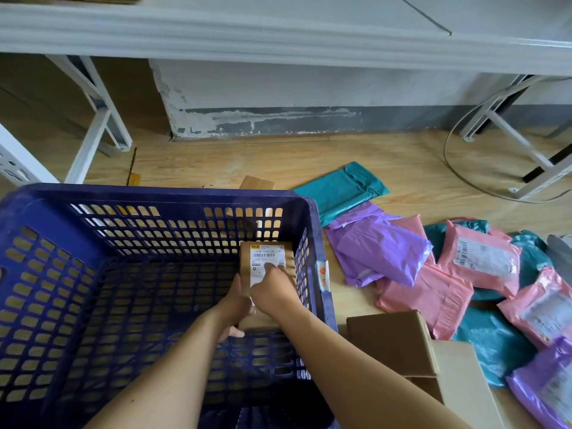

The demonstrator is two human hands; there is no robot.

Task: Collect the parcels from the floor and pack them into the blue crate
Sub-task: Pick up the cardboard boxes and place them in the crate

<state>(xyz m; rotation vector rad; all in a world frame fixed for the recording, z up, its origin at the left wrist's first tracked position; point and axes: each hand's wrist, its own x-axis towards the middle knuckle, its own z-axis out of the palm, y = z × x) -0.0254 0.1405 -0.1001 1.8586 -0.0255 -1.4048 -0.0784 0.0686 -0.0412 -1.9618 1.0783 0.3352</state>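
**Small box being set into the right side of the blue crate**

We look down into a blue crate (154, 193) with slotted walls, standing on a wooden floor (309, 156). Toward its right side, the left hand (236, 308) grips a small cardboard box (269, 252) at its near left edge, with fingers curled under it. The box has a white shipping label on top and sits low inside the crate, close against the right wall near the far corner. We cannot tell whether it already touches the bottom. The right hand (272, 289) lies on top of it, fingers flat on the label, pressing rather than gripping.

We judge that the box is being set down. To do this well, we would push it snug into the corner, flat and square to both walls, so later parcels fit beside it without gaps. We would then slip the curled fingers out before letting go.

More parcels wait on the floor to the right of the crate. They are a teal bag (340, 187), a purple bag (380, 246), a pink bag (483, 258) and a plain brown box (390, 342).
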